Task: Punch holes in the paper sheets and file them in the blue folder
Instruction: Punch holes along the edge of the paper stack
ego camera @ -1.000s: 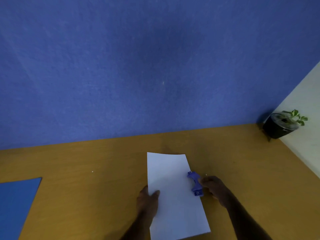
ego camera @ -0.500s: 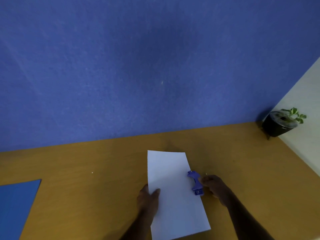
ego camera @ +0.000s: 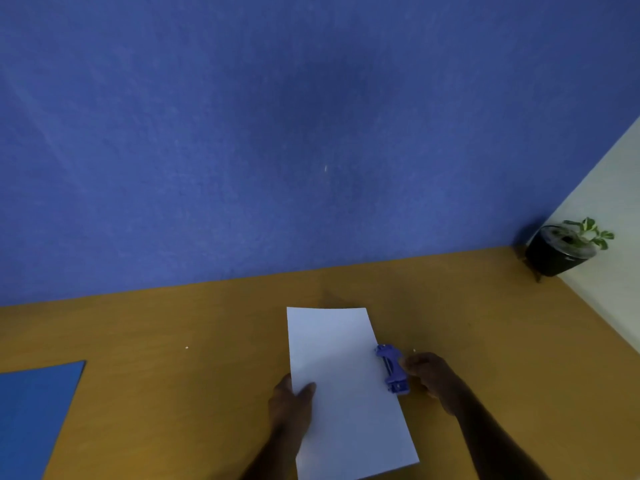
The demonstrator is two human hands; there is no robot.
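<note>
White paper (ego camera: pixel 343 382) lies lengthwise on the wooden table (ego camera: pixel 194 327), just in front of me. My left hand (ego camera: pixel 291 400) grips its left edge, thumb on top of the sheet. A small blue hole punch (ego camera: pixel 391 368) sits on the paper's right edge. My right hand (ego camera: pixel 429 375) is curled against the punch's outer side and holds it. The blue folder (ego camera: pixel 34 414) lies flat at the far left, partly cut off by the frame.
A black pot with a small green plant (ego camera: pixel 561 251) stands in the far right corner. A blue wall (ego camera: pixel 277 133) runs along the table's back edge and a pale wall (ego camera: pixel 609 237) along its right side.
The paper, the punch and both hands stay in place. Only the view has drifted slightly.
</note>
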